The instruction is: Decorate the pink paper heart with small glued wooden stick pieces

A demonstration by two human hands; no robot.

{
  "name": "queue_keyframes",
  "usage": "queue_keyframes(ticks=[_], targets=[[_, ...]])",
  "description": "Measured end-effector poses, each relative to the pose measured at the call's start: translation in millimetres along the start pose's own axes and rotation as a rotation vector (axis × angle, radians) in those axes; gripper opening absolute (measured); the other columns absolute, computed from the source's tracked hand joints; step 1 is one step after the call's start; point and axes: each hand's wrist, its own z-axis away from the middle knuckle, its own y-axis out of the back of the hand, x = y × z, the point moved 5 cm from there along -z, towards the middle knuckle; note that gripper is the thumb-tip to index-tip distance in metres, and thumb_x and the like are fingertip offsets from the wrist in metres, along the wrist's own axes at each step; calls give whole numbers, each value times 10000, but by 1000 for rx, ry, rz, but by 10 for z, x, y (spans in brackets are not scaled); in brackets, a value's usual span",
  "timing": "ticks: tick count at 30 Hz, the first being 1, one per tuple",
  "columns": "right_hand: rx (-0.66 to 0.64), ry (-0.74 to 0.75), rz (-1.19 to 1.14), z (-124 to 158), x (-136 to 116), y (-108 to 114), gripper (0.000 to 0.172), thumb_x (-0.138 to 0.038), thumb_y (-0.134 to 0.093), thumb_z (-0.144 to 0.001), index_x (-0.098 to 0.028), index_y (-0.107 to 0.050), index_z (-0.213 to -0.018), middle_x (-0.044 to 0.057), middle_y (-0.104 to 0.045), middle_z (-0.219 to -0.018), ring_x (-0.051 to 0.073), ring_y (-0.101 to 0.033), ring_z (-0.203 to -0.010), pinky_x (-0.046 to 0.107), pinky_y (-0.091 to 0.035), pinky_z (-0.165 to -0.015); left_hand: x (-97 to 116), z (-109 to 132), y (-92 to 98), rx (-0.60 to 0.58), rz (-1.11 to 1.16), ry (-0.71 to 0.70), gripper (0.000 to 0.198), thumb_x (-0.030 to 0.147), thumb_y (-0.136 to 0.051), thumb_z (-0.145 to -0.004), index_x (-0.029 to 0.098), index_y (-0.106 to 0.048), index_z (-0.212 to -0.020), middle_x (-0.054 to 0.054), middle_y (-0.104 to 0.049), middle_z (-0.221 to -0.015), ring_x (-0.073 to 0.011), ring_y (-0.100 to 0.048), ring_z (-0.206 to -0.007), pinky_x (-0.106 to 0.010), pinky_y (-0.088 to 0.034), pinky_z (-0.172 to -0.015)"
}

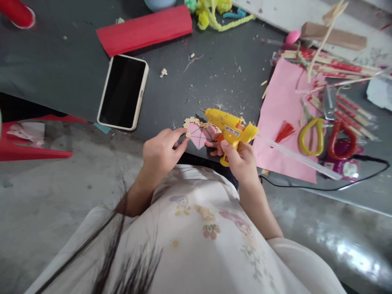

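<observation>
Near the table's front edge lies a pink paper heart point(194, 131) with dark lines across it and small pale wooden bits along its upper rim. My left hand point(163, 149) is closed at the heart's left edge, thumb and forefinger pinched together there; anything tiny between them is too small to name. A yellow hot glue gun point(223, 120) is in the grip of my right hand point(241, 159), its nozzle pointing left above the heart. The gun's body covers part of the heart's right side. A clear glue stick point(303, 157) trails from the gun's back.
Left of the heart lies a phone point(124, 92), with folded red paper point(145, 30) behind it. Pink paper point(272, 110), yellow-handled scissors point(311, 136), red-handled pliers point(342, 139), a red tassel point(284, 132) and packs of wooden sticks point(355, 116) crowd the right. A black cord point(306, 188) runs along the front edge.
</observation>
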Motion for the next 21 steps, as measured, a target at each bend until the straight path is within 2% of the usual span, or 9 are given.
queue_keyframes(ticks=[7, 16, 21], targets=[[-21, -18, -11, -7, 37, 3, 359, -557, -624, -853, -208, -681, -791, 66, -766, -918, 209, -752, -797, 307, -645, -670, 9, -7, 4, -1, -14, 12, 212, 349, -635, -890, 250, -739, -1045, 8, -649, -683, -117, -578, -624, -250, -368, -575], [-19, -26, -43, -10, 22, -20, 333, -535, -634, -851, -206, -673, -812, 66, -766, -923, 219, -756, -868, 279, -645, -652, 24, 8, -6, 7, -6, 3, 246, 353, -631, -886, 242, -706, -1093, 17, -649, -689, -121, -592, -638, -255, -408, -611], [-38, -7, 17, -13, -10, -13, 329, -519, -603, -876, -207, -672, -799, 65, -763, -948, 195, -751, -789, 284, -640, -644, 43, -8, -11, 12, -40, 17, 208, 338, -615, -896, 232, -718, -1043, 10, -659, -691, -121, -594, -633, -257, -405, -601]])
